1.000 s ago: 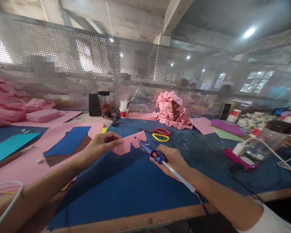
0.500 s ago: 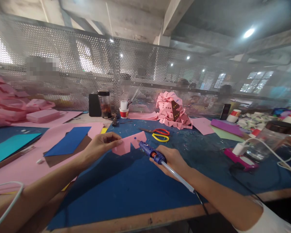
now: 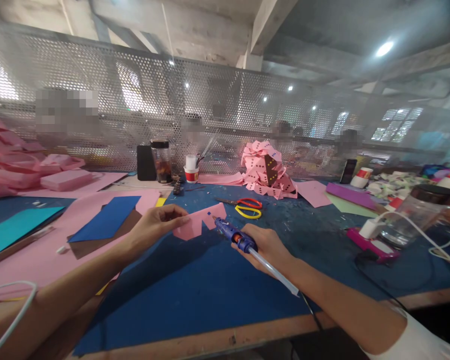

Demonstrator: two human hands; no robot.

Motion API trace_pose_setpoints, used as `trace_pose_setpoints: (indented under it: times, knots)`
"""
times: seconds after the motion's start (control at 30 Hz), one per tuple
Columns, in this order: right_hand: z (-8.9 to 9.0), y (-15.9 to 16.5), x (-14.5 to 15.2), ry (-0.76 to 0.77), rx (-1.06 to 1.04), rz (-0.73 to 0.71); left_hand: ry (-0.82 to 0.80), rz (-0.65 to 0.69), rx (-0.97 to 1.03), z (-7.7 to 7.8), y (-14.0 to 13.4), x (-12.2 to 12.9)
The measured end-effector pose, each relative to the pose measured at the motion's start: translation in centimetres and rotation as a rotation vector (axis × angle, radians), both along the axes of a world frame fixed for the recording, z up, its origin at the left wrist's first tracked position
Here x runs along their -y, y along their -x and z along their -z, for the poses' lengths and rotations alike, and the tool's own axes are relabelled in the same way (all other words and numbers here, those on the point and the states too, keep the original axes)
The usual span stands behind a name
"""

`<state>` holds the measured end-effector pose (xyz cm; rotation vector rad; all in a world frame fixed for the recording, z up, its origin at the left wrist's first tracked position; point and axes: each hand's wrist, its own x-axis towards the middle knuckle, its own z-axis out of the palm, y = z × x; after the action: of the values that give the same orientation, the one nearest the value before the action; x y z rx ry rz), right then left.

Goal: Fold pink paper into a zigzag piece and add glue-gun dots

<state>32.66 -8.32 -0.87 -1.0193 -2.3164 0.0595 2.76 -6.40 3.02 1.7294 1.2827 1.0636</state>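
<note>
My left hand pinches the left end of a pink paper piece with notches cut in its lower edge and a small dark blue square near its middle. In my right hand is a blue hot glue gun, a long clear glue stick jutting from its back. The gun's nozzle is at the paper, beside the blue square; whether it touches I cannot tell. Just behind the paper lie scissors with red and yellow handles. A heap of pink paper pieces with dark dots stands farther back.
Blue and brown sheets lie on pink paper at the left. A magenta power strip with a white plug and a clear jar stand at the right. A perforated metal screen runs along the back of the blue table.
Both hands, the paper and the glue gun hold nearly the same place. Only a very slight shift of the view shows.
</note>
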Motion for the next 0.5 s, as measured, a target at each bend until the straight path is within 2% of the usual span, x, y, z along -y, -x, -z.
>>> trace_pose_setpoints:
  times: [0.5]
  knots:
    - [0.0,0.0,0.01,0.008,-0.007,-0.001,0.014,0.013,0.022,-0.25,-0.12,0.17]
